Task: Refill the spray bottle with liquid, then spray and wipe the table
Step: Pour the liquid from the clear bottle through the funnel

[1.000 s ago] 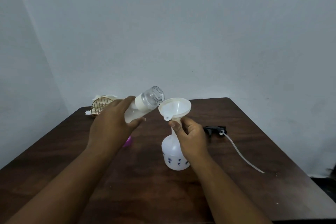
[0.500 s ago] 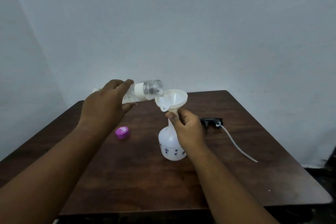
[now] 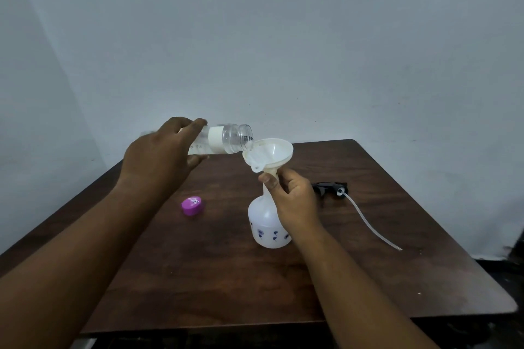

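Note:
A white spray bottle (image 3: 266, 224) with small blue flower prints stands on the dark wooden table (image 3: 382, 235), its top off. A white funnel (image 3: 272, 151) sits in its neck. My right hand (image 3: 292, 198) grips the neck just under the funnel. My left hand (image 3: 161, 159) holds a clear refill bottle (image 3: 226, 140) tipped almost level, its open mouth over the funnel's left rim, with clear liquid at the lip. The black spray head (image 3: 330, 187) with its long clear tube (image 3: 368, 224) lies on the table to the right.
A purple cap (image 3: 192, 205) lies on the table left of the spray bottle. A pale wall stands close behind the table. The table's right and near edges drop off to a dark floor.
My left hand has lifted and tipped the refill bottle further, bringing its mouth over the funnel. The purple cap has come into sight below it. The view has shifted downward.

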